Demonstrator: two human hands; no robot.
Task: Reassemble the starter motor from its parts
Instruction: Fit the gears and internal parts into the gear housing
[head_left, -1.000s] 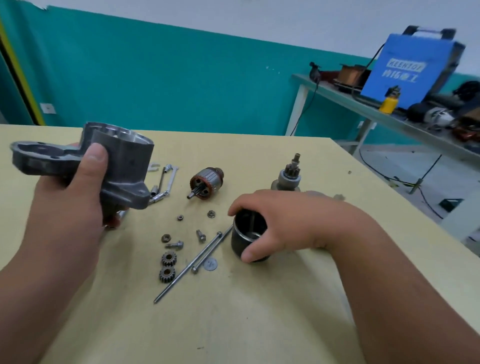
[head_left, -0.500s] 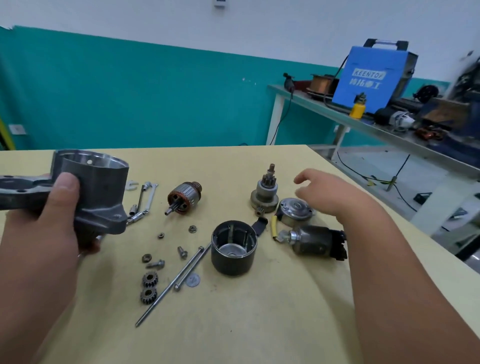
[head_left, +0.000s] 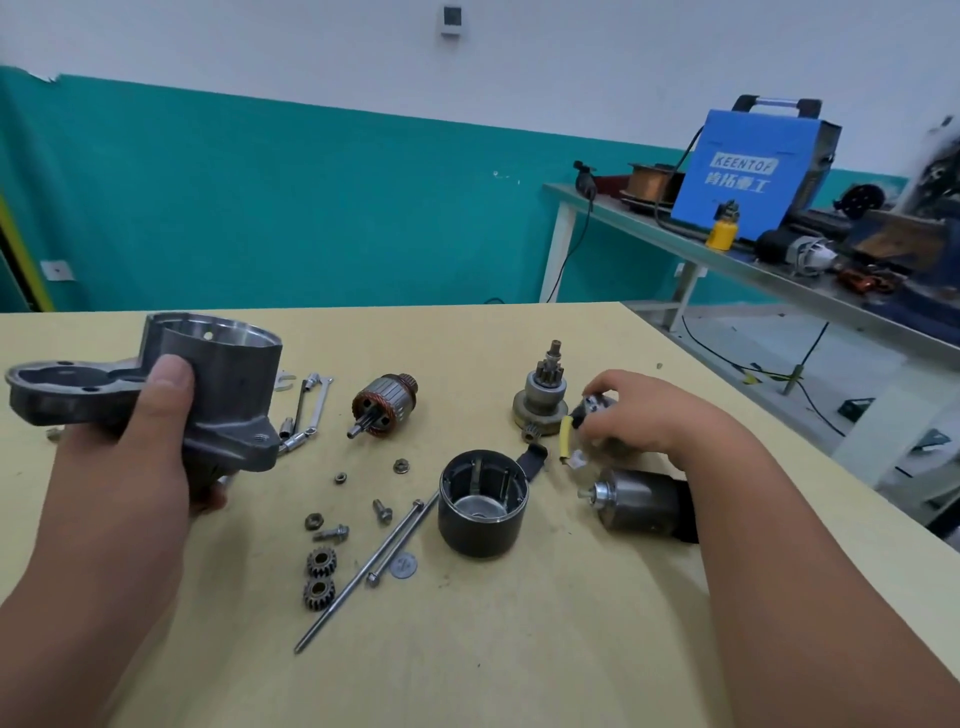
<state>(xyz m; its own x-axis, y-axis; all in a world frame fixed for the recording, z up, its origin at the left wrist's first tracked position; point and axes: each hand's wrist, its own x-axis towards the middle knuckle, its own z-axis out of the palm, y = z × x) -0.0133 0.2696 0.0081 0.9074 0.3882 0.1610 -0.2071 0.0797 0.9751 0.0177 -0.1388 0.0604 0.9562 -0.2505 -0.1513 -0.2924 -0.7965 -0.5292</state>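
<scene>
Holding the grey cast-aluminium housing (head_left: 223, 374) above the pale yellow counter (head_left: 467, 675), the left grip (head_left: 119, 457) is clamped round it; the right grip (head_left: 639, 415) curls onto the round silver end cap (head_left: 597, 405). Lifted carelessly, its yellow lead (head_left: 565, 434) could topple the upright steel pinion drive (head_left: 543, 395) just beside it.

The left hand (head_left: 124, 457) is held raised at the left, with the left forearm (head_left: 67, 597) extended in from the lower left corner. Its fingers are wrapped beneath the grey starter housing (head_left: 228, 379) and the thumb (head_left: 167, 382) is pressed over the upper face, so that the casting is gripped. The right forearm (head_left: 805, 571) is stretched in from the lower right. The right hand (head_left: 654, 415) is turned palm down, and its fingers are curled over a small silver end cap (head_left: 597, 406), which is pinched at the fingertips.
</scene>
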